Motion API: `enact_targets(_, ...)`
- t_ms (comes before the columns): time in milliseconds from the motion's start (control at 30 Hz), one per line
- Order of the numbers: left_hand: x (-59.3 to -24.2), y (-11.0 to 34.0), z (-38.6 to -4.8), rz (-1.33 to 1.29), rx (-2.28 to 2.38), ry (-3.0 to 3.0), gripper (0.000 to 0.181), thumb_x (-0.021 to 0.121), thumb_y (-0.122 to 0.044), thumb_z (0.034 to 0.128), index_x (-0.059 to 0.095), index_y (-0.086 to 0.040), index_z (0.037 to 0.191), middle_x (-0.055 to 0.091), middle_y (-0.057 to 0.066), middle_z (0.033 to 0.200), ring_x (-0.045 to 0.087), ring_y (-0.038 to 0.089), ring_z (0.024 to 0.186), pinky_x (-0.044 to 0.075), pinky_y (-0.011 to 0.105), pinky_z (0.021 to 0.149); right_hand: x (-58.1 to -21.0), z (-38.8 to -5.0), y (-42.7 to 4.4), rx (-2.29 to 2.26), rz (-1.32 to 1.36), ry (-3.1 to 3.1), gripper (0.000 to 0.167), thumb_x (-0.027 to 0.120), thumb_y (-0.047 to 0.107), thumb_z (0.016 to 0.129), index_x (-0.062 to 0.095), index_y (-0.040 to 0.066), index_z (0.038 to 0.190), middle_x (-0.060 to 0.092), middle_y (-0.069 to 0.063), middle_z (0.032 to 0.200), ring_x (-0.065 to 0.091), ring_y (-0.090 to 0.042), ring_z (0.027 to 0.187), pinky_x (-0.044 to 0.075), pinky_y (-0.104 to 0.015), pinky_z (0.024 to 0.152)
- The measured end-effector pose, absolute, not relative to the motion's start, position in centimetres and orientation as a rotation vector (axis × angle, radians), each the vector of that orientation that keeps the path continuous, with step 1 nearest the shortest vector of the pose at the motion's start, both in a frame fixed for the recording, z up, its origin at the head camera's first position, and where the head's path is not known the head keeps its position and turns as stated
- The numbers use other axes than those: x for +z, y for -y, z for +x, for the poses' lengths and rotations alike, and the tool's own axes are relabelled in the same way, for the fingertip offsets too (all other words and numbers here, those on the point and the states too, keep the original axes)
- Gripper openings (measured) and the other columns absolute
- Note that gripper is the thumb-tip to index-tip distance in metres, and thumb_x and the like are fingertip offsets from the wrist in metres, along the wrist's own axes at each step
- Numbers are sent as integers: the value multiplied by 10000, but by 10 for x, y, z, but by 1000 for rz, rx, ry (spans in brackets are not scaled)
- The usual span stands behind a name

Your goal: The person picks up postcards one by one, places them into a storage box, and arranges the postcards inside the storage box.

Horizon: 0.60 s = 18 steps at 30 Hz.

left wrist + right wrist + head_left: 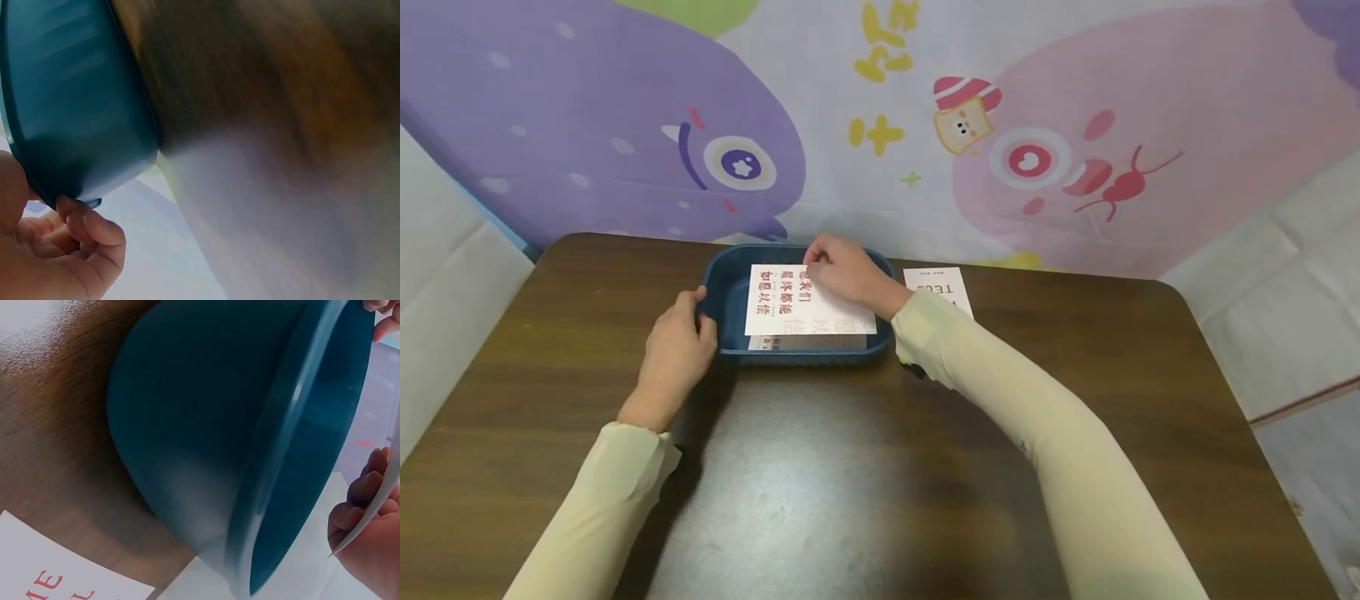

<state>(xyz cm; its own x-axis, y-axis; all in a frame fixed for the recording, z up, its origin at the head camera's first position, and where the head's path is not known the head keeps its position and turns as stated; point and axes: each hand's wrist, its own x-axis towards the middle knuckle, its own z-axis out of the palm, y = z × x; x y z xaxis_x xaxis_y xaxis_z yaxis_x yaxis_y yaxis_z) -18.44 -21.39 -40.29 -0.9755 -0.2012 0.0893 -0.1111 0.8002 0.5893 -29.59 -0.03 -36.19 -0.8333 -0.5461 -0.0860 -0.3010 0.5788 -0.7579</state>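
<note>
A dark teal plastic basin [805,357] with rounded corners stands near the back of the table. My left hand [676,350] grips its left end at the rim; in the left wrist view the fingers [103,240] curl at that edge. Over the basin, my right hand [850,271] holds a white card [767,304] printed with red characters. The right wrist view shows this card edge-on against curled fingers [365,487]. Below it, partly covered, another printed card [820,342] lies inside the basin.
Right of the basin, a white card [934,277] with lettering lies on the brown wooden table [820,483], partly hidden by the right sleeve [1000,375]. Behind the table hangs a cartoon-printed cloth [865,192]. A small dark-and-yellow item [912,367] shows under the right cuff.
</note>
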Motion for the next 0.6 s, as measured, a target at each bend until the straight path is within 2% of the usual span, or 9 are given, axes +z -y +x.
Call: enact_targets(600,-403,214,-185,277,-931,2866,453,365,-99,924,394,80,1339,475,250,1369,505,426,1180,397,554,967,-372,-297,13,-1125,-691,-2505,194,461,176,931,583,78,1046,585,-39,927,513,-150,800,422,-265,758)
